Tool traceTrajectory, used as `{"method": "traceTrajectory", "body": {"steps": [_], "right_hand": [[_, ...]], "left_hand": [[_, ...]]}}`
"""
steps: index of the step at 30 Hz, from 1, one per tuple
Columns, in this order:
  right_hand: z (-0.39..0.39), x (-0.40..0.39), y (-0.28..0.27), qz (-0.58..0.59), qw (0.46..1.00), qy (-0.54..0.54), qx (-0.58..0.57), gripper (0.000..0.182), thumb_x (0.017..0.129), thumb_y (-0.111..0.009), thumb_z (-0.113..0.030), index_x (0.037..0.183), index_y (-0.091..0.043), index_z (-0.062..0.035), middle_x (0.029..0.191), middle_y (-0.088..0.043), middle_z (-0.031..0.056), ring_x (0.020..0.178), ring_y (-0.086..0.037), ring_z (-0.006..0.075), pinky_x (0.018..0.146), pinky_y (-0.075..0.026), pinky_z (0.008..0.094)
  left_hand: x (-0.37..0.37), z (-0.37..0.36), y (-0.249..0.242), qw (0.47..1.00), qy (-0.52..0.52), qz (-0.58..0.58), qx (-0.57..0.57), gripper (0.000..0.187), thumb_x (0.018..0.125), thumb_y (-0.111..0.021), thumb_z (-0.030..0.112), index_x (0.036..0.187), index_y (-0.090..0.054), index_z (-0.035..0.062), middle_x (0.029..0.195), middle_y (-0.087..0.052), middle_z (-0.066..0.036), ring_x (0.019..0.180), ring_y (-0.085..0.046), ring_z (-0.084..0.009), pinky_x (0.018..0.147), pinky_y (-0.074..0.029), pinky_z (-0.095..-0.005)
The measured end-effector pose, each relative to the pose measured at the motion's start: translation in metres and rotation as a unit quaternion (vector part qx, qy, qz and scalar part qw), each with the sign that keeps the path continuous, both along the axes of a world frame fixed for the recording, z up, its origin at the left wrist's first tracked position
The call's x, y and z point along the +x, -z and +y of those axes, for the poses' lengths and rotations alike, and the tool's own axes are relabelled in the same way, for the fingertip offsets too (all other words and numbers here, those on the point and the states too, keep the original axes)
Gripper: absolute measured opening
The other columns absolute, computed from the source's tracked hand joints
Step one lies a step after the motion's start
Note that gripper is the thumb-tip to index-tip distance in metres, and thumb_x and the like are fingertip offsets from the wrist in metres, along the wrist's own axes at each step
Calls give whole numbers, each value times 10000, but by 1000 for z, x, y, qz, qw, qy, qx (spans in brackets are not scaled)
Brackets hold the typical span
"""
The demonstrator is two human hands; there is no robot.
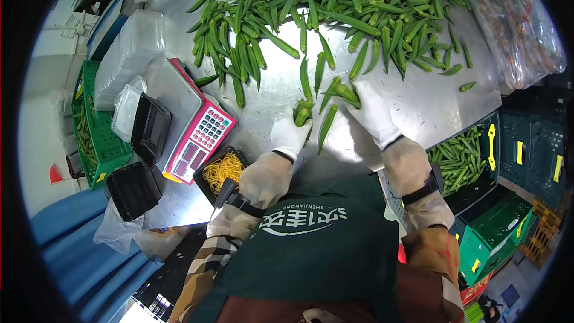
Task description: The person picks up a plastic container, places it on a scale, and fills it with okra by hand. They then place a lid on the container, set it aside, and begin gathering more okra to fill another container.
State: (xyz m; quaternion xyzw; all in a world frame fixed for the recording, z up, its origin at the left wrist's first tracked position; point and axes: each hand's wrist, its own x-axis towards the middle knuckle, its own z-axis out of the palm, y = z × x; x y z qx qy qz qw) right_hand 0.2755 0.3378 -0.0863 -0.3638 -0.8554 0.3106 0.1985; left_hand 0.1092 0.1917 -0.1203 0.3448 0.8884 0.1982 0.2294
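Observation:
My left hand [288, 137], in a white glove, is closed around a few green okra pods [303, 111], their stem ends showing above the fingers. To its right, my right hand [375, 113], also gloved, grips okra pods [345, 93] between thumb and fingers. One loose okra pod [327, 127] lies on the metal table between the two hands. Beyond them spreads a large okra heap [382, 15], with single pods scattered along its near edge. The palm sides of both hands are hidden.
A red-framed digital scale [209, 128] stands at the left, near a black tray of yellow rubber bands [224, 172]. Further left are black trays [151, 127] and stacked clear containers [133, 51]. Green crates [496, 233] stand at the right; plastic packaging [508, 24] lies at the back right.

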Motion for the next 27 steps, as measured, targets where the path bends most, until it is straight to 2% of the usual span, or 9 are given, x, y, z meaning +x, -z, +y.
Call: {"method": "traceTrajectory", "body": {"steps": [4, 6, 9, 12, 15, 21, 22, 23, 27], "right_hand": [[17, -40, 29, -91, 979, -114, 145, 302, 777, -654, -127, 1063, -558, -116, 963, -616, 111, 846, -628, 315, 763, -504, 407], [19, -53, 51, -204, 954, -138, 171, 252, 790, -622, -114, 1033, -558, -129, 929, -622, 102, 831, -631, 300, 766, -501, 409], [24, -51, 43, -203, 969, -115, 80, 200, 815, -579, -106, 1011, -558, -138, 880, -634, 104, 807, -637, 293, 776, -501, 411], [26, -37, 36, -191, 979, -42, -63, 294, 781, -644, -183, 1059, -563, -134, 883, -653, 133, 805, -647, 321, 734, -511, 432], [23, -10, 29, -188, 982, -34, 5, 437, 756, -694, -248, 1157, -555, -148, 939, -673, 171, 829, -661, 327, 698, -523, 440], [-15, 0, -2, -35, 999, -14, -32, 389, 735, -747, -254, 1074, -605, -127, 908, -673, 145, 815, -660, 335, 700, -529, 421], [-20, -7, -4, -5, 998, -46, -30, 369, 718, -755, -207, 1047, -615, -118, 901, -664, 133, 839, -651, 327, 740, -524, 396], [-25, -9, 7, -46, 995, -93, -3, 336, 726, -724, -153, 1043, -620, -117, 937, -660, 121, 885, -640, 309, 781, -516, 383], [-39, -15, 42, -88, 979, -158, 95, 195, 772, -593, -83, 965, -603, -113, 945, -648, 100, 915, -627, 286, 782, -517, 393]], "left_hand": [[-9, 12, -20, 998, 46, -24, -45, 462, 688, -816, 252, 1062, -642, 42, 956, -695, -169, 862, -681, -316, 780, -528, -385], [-39, -3, 28, 994, 28, -106, 26, 534, 656, -838, 281, 1095, -643, 49, 912, -696, -172, 824, -682, -308, 759, -529, -401], [-59, -14, 10, 921, -128, -360, 69, 405, 702, -828, 145, 1039, -669, -16, 891, -705, -87, 768, -656, -152, 695, -527, -307], [-76, -30, 19, 890, -200, -398, 101, 305, 724, -799, 69, 989, -677, -22, 878, -701, -72, 738, -651, -136, 671, -525, -277], [-83, -42, 11, 876, -221, -408, 133, 243, 741, -778, 55, 956, -687, -10, 852, -703, -53, 724, -651, -130, 669, -523, -270], [-61, -36, 0, 975, -41, -138, 169, 375, 722, -769, 130, 1049, -656, -16, 878, -704, -126, 779, -672, -177, 718, -531, -304], [-55, -33, 4, 979, 1, -81, 188, 459, 687, -767, 160, 1104, -642, 14, 920, -697, -162, 832, -690, -260, 756, -534, -332], [-54, -29, 4, 983, 63, -72, 160, 444, 686, -744, 137, 1118, -656, 85, 981, -695, -154, 874, -680, -333, 766, -540, -365], [-57, -17, 6, 972, 222, 69, 41, 354, 737, -703, 184, 1087, -651, 156, 944, -685, -120, 851, -657, -343, 739, -531, -418]]}}
